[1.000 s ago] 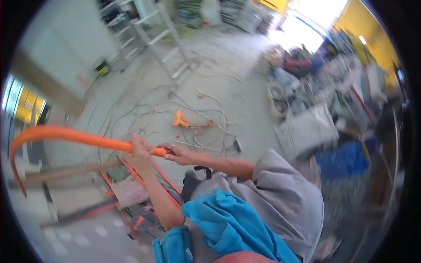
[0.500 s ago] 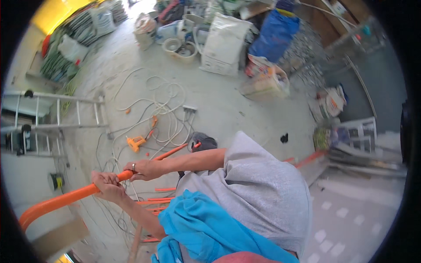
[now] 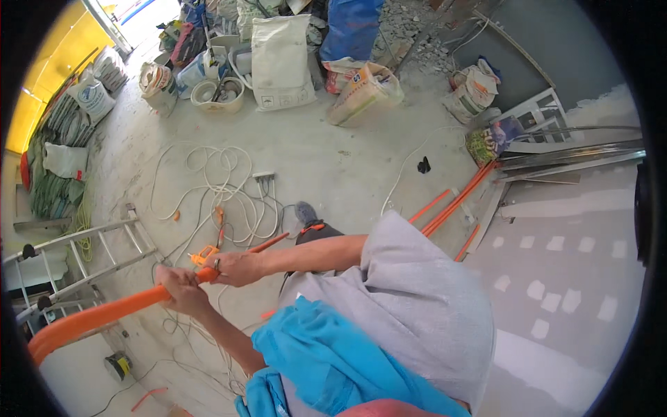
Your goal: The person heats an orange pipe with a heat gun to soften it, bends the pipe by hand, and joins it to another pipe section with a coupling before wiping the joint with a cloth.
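Note:
An orange pipe (image 3: pixel 114 306) crosses the lower left, with a bend at its left end and its thinner far end pointing toward my feet. My left hand (image 3: pixel 182 288) is closed round it. Just to the right, my right hand (image 3: pixel 236 269), with a ring on one finger, is also wrapped round the pipe. The two hands are close together. Past them on the floor lies a yellow-orange power tool (image 3: pixel 203 256), partly hidden behind my right hand. Loops of white cable (image 3: pixel 222 187) spread beyond it, with a power strip (image 3: pixel 263 176) at their right side.
A metal ladder (image 3: pixel 90 258) stands at the left. More orange pipes (image 3: pixel 462 197) lie on the right beside metal profiles (image 3: pixel 570 158). Several sacks, including a white sack (image 3: pixel 283 62), and buckets (image 3: pixel 217 95) line the far side, near rubble (image 3: pixel 413 35). A cable reel (image 3: pixel 118 365) sits lower left.
My view has swung to the right, so the floor things appear shifted left and more orange pipes show at the right. Both hands keep their hold on the pipe.

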`<state>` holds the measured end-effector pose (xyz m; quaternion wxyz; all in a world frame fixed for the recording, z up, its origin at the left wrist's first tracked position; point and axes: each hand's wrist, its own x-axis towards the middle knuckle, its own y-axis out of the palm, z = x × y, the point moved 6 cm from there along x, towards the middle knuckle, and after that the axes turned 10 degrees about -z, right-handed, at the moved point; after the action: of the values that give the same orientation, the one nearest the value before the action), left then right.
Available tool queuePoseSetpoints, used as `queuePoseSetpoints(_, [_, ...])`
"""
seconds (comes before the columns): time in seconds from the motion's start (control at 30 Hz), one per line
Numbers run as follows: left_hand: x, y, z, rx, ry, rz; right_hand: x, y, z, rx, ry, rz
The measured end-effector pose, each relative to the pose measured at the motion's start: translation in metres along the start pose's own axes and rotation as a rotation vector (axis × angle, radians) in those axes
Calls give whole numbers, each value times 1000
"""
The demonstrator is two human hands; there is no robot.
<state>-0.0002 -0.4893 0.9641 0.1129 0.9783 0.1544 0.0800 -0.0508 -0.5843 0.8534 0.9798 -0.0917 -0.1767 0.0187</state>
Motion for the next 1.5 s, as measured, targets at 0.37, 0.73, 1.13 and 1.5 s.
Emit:
queuePoseSetpoints(0.37, [6, 28, 40, -119, -46, 163, 9, -31, -46, -67, -26, -6])
queuePoseSetpoints(0.73, [-29, -38, 94, 173, -180, 105, -19, 3, -95, 91, 220, 266])
queuePoseSetpoints(1.13, [-48, -92, 66, 138, -217, -105, -74, 66, -166, 33, 309, 311])
queuePoseSetpoints(1.5, [-54, -130, 79, 231, -146, -153, -86, 92, -165, -141, 148, 222])
